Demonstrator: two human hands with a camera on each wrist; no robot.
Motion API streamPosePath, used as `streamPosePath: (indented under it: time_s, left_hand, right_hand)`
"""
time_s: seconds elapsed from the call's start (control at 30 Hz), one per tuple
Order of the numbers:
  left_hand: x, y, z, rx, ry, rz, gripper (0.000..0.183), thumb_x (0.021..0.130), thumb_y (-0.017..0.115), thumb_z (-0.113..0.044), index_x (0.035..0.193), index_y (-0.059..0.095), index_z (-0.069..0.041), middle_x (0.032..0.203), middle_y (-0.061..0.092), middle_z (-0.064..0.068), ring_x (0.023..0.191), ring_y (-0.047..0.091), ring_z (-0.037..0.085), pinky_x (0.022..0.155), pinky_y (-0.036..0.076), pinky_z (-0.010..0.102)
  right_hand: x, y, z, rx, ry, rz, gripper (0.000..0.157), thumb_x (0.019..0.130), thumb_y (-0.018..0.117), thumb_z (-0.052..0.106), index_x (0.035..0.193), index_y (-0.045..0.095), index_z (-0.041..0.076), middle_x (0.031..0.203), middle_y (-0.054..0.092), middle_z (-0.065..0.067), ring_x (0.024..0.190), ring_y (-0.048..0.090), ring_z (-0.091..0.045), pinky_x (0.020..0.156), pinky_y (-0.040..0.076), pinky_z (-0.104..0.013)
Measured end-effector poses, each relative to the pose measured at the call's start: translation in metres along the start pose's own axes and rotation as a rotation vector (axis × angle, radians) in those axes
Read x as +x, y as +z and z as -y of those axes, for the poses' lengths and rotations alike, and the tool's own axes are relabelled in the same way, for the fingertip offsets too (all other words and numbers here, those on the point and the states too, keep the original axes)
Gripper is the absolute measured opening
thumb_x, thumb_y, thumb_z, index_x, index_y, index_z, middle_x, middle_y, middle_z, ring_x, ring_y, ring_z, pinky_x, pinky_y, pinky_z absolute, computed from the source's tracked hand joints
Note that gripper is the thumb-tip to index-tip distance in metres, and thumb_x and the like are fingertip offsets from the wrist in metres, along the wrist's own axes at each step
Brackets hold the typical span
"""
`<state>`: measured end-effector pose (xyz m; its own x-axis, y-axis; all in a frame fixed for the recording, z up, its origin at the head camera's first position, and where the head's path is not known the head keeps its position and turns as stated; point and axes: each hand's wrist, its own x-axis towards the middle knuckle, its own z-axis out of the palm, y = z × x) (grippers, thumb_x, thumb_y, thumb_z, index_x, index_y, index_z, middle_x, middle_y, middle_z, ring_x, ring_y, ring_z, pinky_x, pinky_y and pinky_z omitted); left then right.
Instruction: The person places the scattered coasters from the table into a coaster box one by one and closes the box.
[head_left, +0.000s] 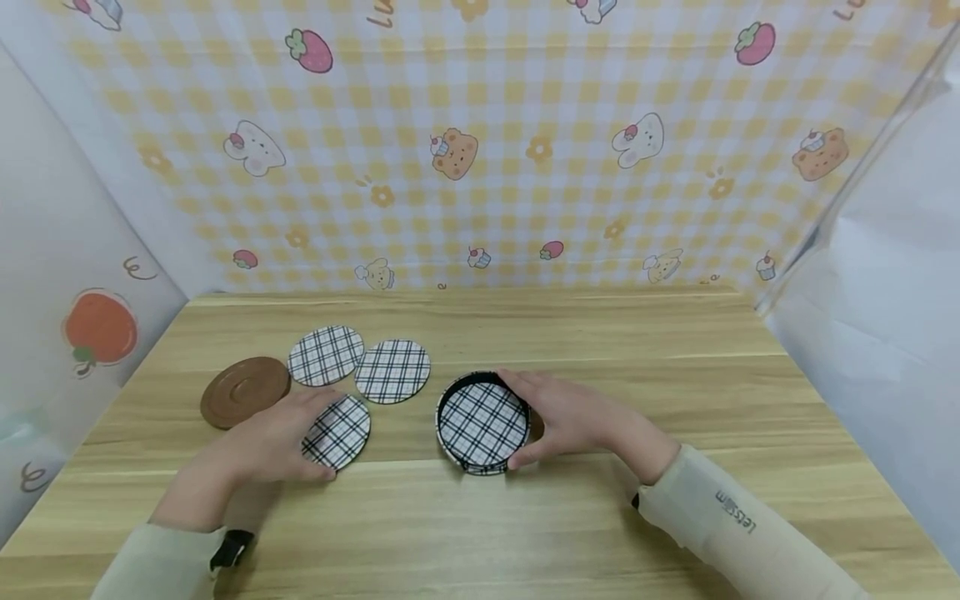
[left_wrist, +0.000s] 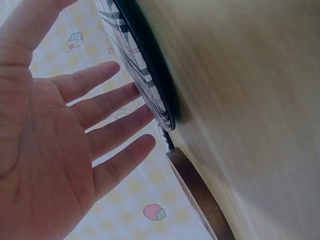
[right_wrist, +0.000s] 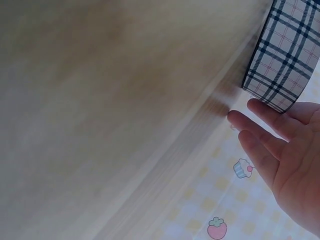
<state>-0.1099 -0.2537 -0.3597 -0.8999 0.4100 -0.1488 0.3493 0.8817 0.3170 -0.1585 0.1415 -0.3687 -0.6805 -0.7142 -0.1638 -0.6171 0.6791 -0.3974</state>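
My left hand (head_left: pixel 277 437) reaches over a round plaid coaster (head_left: pixel 341 433), its thumb by the near edge and fingers by the far edge. In the left wrist view its fingers (left_wrist: pixel 117 130) are spread and nearly straight beside the coaster's dark rim (left_wrist: pixel 150 65). My right hand (head_left: pixel 562 412) holds the right side of a round plaid coaster holder (head_left: pixel 447 442), thumb at the near rim and forefinger at the far rim. A plaid coaster (head_left: pixel 483 423) lies inside that holder. In the right wrist view, the holder's plaid wall (right_wrist: pixel 285 55) stands above the lower fingers.
Two more plaid coasters, one behind the left hand (head_left: pixel 326 356) and one to its right (head_left: pixel 393 372), lie flat on the wooden table (head_left: pixel 525 533). A brown round lid (head_left: pixel 243 390) is at the left. A patterned yellow-checked cloth (head_left: pixel 495 100) hangs behind the table.
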Motion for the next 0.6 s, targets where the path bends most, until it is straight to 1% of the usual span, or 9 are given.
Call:
streamPosePath:
  time_s: [0.33,0.6]
  left_hand:
    - [-0.002,-0.003,-0.006,-0.008,-0.005,0.015,0.1,0.068,0.088,-0.044,0.144,0.044,0.002,0.149,0.043,0.027,0.137,0.04,0.048,0.108,0.041,0.062]
    - [-0.002,-0.006,-0.013,-0.015,-0.011,0.021,0.099,0.068,0.087,-0.048,0.145,0.045,-0.001,0.151,0.04,0.027,0.138,0.038,0.049,0.106,0.043,0.062]
  right_hand:
    - [-0.001,-0.001,0.002,0.003,0.007,0.009,0.121,0.074,0.072,0.072,0.16,0.015,0.008,0.163,0.029,-0.009,0.147,0.034,-0.027,0.12,0.033,-0.044]
    - [-0.001,-0.001,0.001,0.0,0.004,0.006,0.121,0.074,0.071,0.072,0.16,0.015,0.008,0.163,0.029,-0.009,0.147,0.035,-0.027,0.12,0.034,-0.045]
